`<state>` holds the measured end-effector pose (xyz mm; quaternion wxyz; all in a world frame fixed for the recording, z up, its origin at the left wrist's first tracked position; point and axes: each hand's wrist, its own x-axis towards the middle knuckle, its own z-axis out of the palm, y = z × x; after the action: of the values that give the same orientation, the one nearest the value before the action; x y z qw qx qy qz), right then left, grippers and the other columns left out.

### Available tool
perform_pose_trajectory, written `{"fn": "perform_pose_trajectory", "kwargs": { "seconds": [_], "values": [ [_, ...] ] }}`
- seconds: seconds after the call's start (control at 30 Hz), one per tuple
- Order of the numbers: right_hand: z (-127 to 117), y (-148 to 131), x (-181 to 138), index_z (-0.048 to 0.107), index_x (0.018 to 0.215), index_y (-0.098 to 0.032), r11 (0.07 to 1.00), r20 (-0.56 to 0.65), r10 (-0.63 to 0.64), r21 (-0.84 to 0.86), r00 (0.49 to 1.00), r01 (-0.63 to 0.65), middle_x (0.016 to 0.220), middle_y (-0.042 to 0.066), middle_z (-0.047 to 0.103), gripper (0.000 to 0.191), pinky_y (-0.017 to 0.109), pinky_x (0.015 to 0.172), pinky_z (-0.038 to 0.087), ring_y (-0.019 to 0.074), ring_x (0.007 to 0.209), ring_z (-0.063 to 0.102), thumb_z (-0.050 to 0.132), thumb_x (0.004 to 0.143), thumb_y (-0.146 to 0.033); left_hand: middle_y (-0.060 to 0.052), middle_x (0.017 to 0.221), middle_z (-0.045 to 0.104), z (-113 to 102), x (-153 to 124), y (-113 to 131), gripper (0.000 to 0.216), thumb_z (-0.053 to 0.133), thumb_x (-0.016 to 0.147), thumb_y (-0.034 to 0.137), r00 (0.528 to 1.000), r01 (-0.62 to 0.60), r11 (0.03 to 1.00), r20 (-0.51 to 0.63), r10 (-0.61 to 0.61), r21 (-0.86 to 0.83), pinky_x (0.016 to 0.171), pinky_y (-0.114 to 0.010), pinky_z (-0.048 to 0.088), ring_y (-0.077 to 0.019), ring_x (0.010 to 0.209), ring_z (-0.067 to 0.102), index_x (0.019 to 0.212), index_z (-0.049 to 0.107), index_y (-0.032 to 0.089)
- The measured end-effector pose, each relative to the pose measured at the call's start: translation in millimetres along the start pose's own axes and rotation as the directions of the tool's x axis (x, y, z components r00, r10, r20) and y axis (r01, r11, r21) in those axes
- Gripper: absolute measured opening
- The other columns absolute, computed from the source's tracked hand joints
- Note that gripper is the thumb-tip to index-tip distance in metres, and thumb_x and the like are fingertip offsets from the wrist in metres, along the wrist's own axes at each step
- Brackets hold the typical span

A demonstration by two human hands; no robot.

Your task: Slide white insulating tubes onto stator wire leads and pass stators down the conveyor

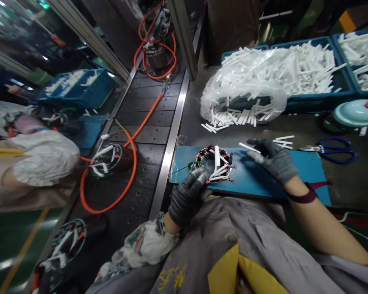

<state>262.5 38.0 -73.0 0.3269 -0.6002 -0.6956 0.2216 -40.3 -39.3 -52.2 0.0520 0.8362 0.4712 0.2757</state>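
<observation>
A motor stator (217,163) with copper windings and several white sleeves on its leads stands on a blue mat (251,179). My left hand (190,192), in a dark grey glove, grips the stator's near left edge; some fingers are hidden behind its leads. To the right, my right hand (272,159), also gloved, pinches a thin white sleeve (249,148) that points left toward the stator, apart from it. Several loose white sleeves (283,142) lie just beyond my right hand. Blue-handled scissors (334,150) rest at the mat's right end.
Blue bins (349,85) and a clear plastic bag (208,102) of white sleeves stand at the back. A lidded cup (355,114) is far right. Left runs a slatted conveyor (147,151) carrying stators and an orange cable (134,171). Across it, a co-worker's white sleeve (46,157) shows.
</observation>
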Motion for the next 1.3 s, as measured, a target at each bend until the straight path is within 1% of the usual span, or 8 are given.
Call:
{"fn": "perform_pose_trajectory", "kwargs": {
  "seconds": [0.07,0.17,0.47,0.63,0.83,0.97,1.1,1.3],
  "values": [
    [-9.3,-15.1,-20.2,0.072,0.104,-0.026,0.994,0.044,-0.002,0.112,0.999,-0.003,0.101,0.008,0.076,0.035,0.043,0.077,0.055,0.0295,0.087,0.071,0.058,0.090,-0.055,-0.012,0.139,0.060,5.0,-5.3,-1.8,0.047,0.061,0.094,0.020,0.999,0.045,0.991,0.029,-0.042,-0.122,0.102,-0.036,0.057,-0.0223,0.129,0.060,0.139,0.049,0.027],
    [-16.5,-34.3,-36.6,0.074,0.099,-0.027,0.991,0.048,0.012,0.133,0.999,-0.019,0.095,0.007,0.077,0.029,0.044,0.075,0.056,0.0294,0.078,0.071,0.061,0.089,-0.051,-0.012,0.143,0.057,8.8,-2.9,-2.5,0.045,0.057,0.096,0.016,0.998,0.065,0.976,0.031,-0.060,-0.209,0.106,-0.036,0.056,-0.0213,0.133,0.057,0.138,0.050,0.027],
    [-14.3,-47.4,-41.5,0.075,0.102,-0.024,0.971,-0.101,-0.239,-0.004,0.966,0.239,0.093,0.003,0.078,0.019,0.031,0.071,0.058,0.0211,0.080,0.074,0.064,0.091,-0.035,-0.011,0.142,0.059,6.4,0.9,-6.1,0.045,0.057,0.096,0.016,0.998,0.040,0.961,0.058,-0.025,-0.273,0.108,-0.038,0.055,-0.0210,0.132,0.058,0.140,0.052,0.024],
    [-22.9,-58.8,-60.6,0.074,0.097,-0.020,0.960,-0.183,-0.250,-0.177,0.951,0.218,0.085,0.006,0.078,0.019,0.030,0.065,0.057,0.0211,0.073,0.074,0.062,0.093,-0.035,-0.012,0.140,0.061,9.0,2.3,-2.8,0.048,0.061,0.094,0.016,1.000,-0.006,0.973,-0.014,0.003,-0.231,0.110,-0.036,0.052,-0.0207,0.132,0.058,0.140,0.052,0.022],
    [-7.8,-68.2,-75.6,0.074,0.092,-0.017,0.963,-0.145,-0.249,-0.147,0.958,0.228,0.077,0.005,0.075,0.023,0.028,0.059,0.053,0.0179,0.063,0.070,0.059,0.094,-0.035,-0.015,0.140,0.060,8.2,2.5,-0.7,0.034,0.061,0.093,0.016,0.999,-0.037,0.983,-0.024,0.034,-0.180,0.102,-0.032,0.056,-0.0218,0.126,0.062,0.128,0.060,0.019],
    [-6.2,-72.5,-78.1,0.074,0.096,-0.017,0.928,-0.151,-0.336,-0.223,0.930,0.299,0.078,0.005,0.074,0.018,0.027,0.063,0.052,0.0174,0.068,0.069,0.062,0.093,-0.030,-0.016,0.138,0.062,7.7,1.9,0.3,0.031,0.060,0.095,0.019,0.999,-0.040,0.990,-0.003,0.040,-0.132,0.098,-0.031,0.059,-0.0225,0.122,0.065,0.125,0.063,0.019],
    [-4.5,-73.7,-75.4,0.073,0.109,-0.017,0.839,-0.040,-0.444,-0.368,0.895,0.400,0.080,0.006,0.074,0.020,0.030,0.065,0.050,0.0187,0.069,0.066,0.061,0.094,-0.021,-0.016,0.138,0.062,9.6,1.5,2.1,0.030,0.056,0.097,0.021,0.999,-0.037,0.994,0.027,0.040,-0.100,0.096,-0.031,0.060,-0.0219,0.118,0.068,0.125,0.064,0.019],
    [2.8,-73.6,-65.0,0.071,0.116,-0.014,0.783,0.082,-0.419,-0.472,0.904,0.405,0.081,0.008,0.073,0.033,0.034,0.067,0.049,0.0213,0.071,0.064,0.046,0.101,-0.027,-0.013,0.137,0.064,9.9,2.9,3.4,0.030,0.056,0.097,0.022,0.999,-0.025,0.995,0.040,0.029,-0.096,0.101,-0.033,0.058,-0.0216,0.121,0.065,0.126,0.064,0.020]
  ]
}}
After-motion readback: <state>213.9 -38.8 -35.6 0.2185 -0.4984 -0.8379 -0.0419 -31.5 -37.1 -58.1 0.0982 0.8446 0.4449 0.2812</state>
